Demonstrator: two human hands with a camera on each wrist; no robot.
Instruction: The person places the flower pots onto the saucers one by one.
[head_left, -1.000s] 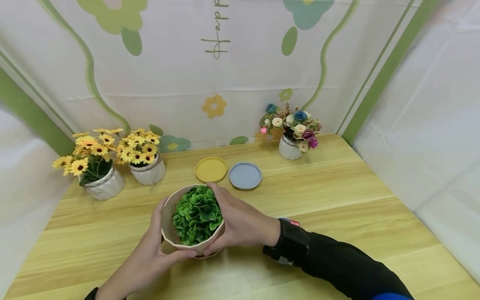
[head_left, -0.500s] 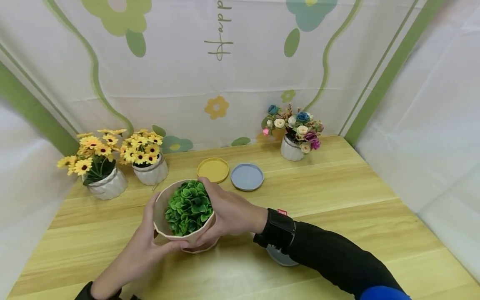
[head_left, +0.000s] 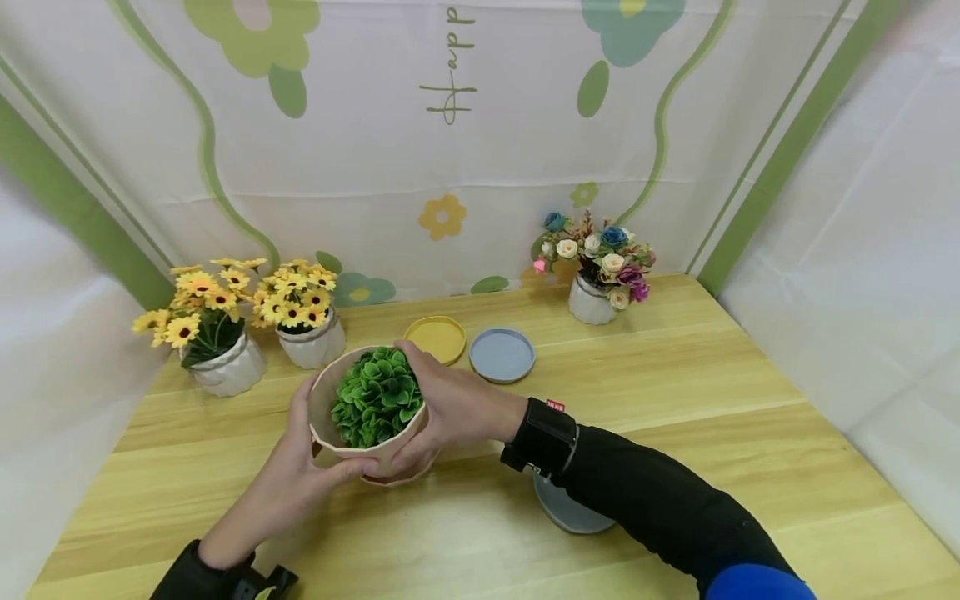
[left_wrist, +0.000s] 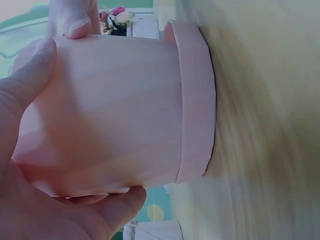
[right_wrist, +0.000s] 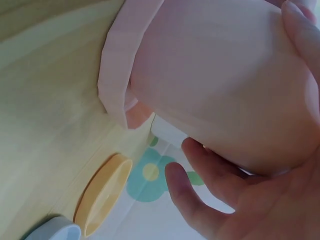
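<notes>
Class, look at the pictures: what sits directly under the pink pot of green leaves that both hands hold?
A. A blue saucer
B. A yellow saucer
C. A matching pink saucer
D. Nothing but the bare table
C: the pink pot stands in a pink saucer, as both wrist views show.

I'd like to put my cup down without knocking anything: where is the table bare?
The wood right of the blue saucer, in front of the rose pot, is bare to the table edge. The near left corner is bare too. It is crowded around the sunflower pots and the pink pot both hands hold.
</notes>
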